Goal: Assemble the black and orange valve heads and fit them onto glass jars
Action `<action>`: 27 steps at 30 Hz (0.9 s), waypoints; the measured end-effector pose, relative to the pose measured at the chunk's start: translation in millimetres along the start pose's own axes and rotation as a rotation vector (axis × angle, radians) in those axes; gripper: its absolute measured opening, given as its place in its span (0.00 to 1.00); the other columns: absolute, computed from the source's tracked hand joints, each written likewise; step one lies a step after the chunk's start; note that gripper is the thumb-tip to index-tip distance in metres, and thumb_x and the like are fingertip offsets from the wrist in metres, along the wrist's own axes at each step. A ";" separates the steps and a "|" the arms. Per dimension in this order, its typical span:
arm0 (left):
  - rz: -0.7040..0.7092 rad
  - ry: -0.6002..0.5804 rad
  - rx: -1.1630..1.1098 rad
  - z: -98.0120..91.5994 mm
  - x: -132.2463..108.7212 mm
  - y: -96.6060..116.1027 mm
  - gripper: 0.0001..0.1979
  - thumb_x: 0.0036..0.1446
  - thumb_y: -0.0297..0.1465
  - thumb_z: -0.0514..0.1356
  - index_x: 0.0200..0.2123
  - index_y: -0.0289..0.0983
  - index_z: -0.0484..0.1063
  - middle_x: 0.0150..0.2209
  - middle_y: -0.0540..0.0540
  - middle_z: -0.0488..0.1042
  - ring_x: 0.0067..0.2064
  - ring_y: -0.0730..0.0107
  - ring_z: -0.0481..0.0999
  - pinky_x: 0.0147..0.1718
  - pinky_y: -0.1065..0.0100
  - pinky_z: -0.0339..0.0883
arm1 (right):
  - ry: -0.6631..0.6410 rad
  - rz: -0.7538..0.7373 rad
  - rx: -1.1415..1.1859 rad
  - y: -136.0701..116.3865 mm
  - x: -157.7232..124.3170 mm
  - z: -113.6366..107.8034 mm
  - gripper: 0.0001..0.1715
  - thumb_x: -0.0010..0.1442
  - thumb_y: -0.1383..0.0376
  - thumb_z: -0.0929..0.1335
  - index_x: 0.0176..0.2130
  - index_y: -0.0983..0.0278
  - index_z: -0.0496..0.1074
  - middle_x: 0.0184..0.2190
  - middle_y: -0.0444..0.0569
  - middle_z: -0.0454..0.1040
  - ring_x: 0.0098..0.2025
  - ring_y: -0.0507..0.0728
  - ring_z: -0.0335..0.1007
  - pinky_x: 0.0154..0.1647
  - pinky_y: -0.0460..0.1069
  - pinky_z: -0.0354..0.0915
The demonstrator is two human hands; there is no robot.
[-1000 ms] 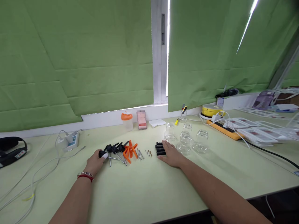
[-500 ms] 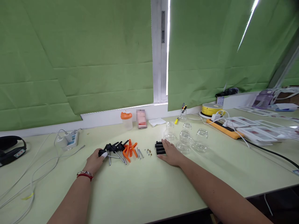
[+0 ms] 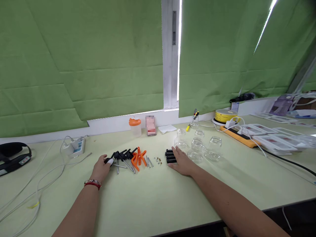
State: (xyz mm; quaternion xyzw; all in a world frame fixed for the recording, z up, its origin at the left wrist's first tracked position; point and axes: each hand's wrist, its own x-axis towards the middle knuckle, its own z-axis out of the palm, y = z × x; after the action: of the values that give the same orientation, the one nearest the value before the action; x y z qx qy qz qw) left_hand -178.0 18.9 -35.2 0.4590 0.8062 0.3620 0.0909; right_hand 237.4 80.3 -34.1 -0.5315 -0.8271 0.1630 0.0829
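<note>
Several black cylinders (image 3: 170, 157) touch the flat right hand (image 3: 182, 162); left hand (image 3: 101, 168) half-curls over a black piece (image 3: 106, 160), grip unclear.

the counter (image 3: 158, 197) is pale yellow-green and the blinds (image 3: 111, 59) plain deeper green, while the rods (image 3: 118, 169) are silver, their handles (image 3: 129, 154) black, the clips (image 3: 139, 156) vivid orange, the bolts (image 3: 149, 162) silver, the cylinders (image 3: 171, 157) black, the cup lid (image 3: 135, 122) orange and the bracelets (image 3: 92, 184) silver and red.

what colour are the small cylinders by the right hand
Black; the cylinders by the right hand show in the head view.
</note>
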 end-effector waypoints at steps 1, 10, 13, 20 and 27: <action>-0.011 0.007 -0.008 -1.0 -0.1 0.5 0.28 0.52 0.36 0.57 0.56 0.33 0.62 0.51 0.34 0.73 0.49 0.54 0.75 0.46 0.59 0.67 | 0.004 0.002 0.001 -0.3 0.0 0.1 0.55 0.58 0.42 0.60 0.69 0.67 0.32 0.70 0.57 0.28 0.70 0.66 0.27 0.67 0.57 0.37; -0.039 0.025 -0.074 -6.8 -2.3 2.9 0.29 0.48 0.35 0.59 0.55 0.32 0.65 0.51 0.34 0.73 0.51 0.55 0.74 0.51 0.61 0.66 | 0.289 -0.281 -0.048 -10.5 -2.8 -1.1 0.33 0.63 0.54 0.60 0.64 0.64 0.56 0.66 0.56 0.52 0.66 0.63 0.47 0.64 0.57 0.44; -0.010 -0.012 -0.144 -6.9 -3.1 1.4 0.32 0.45 0.26 0.57 0.57 0.34 0.63 0.51 0.38 0.73 0.50 0.59 0.74 0.49 0.64 0.68 | 0.353 -0.414 -0.105 -22.4 -4.3 0.5 0.21 0.67 0.63 0.56 0.49 0.62 0.72 0.47 0.54 0.73 0.50 0.59 0.66 0.57 0.56 0.52; 0.141 -0.023 -0.045 -1.4 -1.8 -4.3 0.35 0.35 0.18 0.52 0.51 0.40 0.73 0.56 0.45 0.70 0.55 0.58 0.69 0.52 0.66 0.64 | 0.374 -0.423 -0.173 -41.7 3.6 13.7 0.14 0.64 0.65 0.62 0.36 0.62 0.77 0.38 0.51 0.71 0.42 0.58 0.63 0.48 0.54 0.55; 0.064 -0.005 -0.009 -12.7 -3.8 0.9 0.24 0.33 0.20 0.52 0.35 0.38 0.76 0.37 0.44 0.78 0.40 0.57 0.75 0.36 0.65 0.68 | 0.363 -0.467 -0.187 -39.8 8.4 19.3 0.13 0.63 0.67 0.64 0.32 0.62 0.77 0.39 0.49 0.72 0.42 0.57 0.62 0.48 0.54 0.53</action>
State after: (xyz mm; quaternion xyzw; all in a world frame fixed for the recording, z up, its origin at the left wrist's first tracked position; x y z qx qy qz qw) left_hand -181.3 9.8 -26.1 0.4849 0.7892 0.3674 0.0835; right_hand 193.9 69.2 -38.2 -0.3528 -0.9099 -0.0347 0.2153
